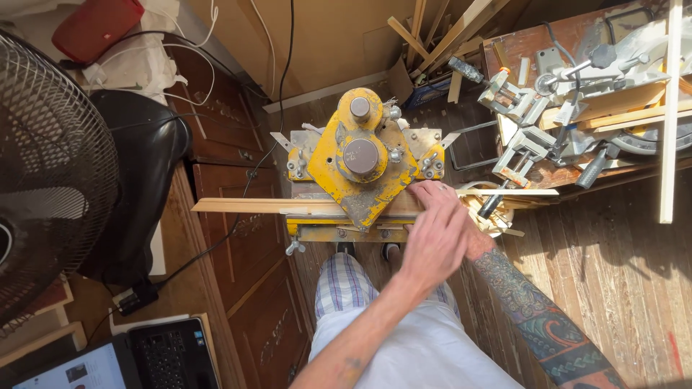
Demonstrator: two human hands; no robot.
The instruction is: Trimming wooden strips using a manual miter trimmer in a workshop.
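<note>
Nearest, bottom left: laptop (108, 364) beside a dark cabinet (238, 238). Closer to centre, left hand (436, 234) laid flat, fingers spread, pressing down on a long wooden strip (245, 206); right hand (479, 241) mostly hidden beneath it, grip impossible to tell. Strip lying crosswise on the yellow cutting machine (360, 162), partly covered by its worn head. Left, black fan grille (50, 166) crowding the view. Right, cluttered bench with grey clamps (522, 108) and a mitre saw (634, 65). Farthest back, offcut sticks (440, 29) in a corner.

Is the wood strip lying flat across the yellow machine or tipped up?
Flat: the wood strip lies level across the yellow machine, left hand pressing it.
</note>
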